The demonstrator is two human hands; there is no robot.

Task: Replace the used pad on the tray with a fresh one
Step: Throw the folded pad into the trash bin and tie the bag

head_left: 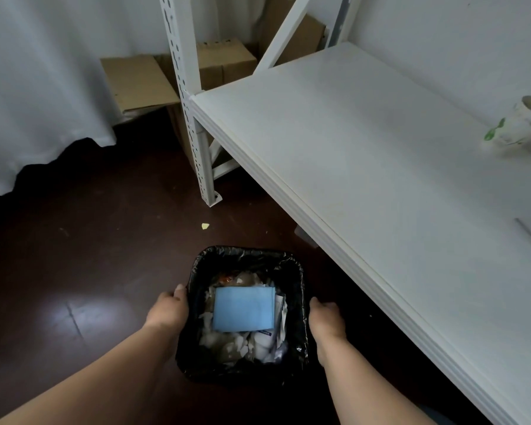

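Gripping the waste bin point(288, 262) at the bottom centre of the frame, both hands sat on its black-lined rim: the left hand point(168, 309) curled over the left edge, the right hand point(325, 317) clasping the right edge. A folded blue pad point(242, 308) lay flat on top of crumpled white rubbish inside the bin, so the used pad looked already discarded. Neither the tray nor a fresh pad showed anywhere in this head view. A white shelf point(365, 154) ran across the right half of the frame, with a white cup point(517, 130) blurred at its far right edge, and cardboard boxes point(138, 82) stood against the wall at upper left. Judging by this, disposal was finishing; next the hands would need to release the bin and fetch a fresh pad to lay on the tray
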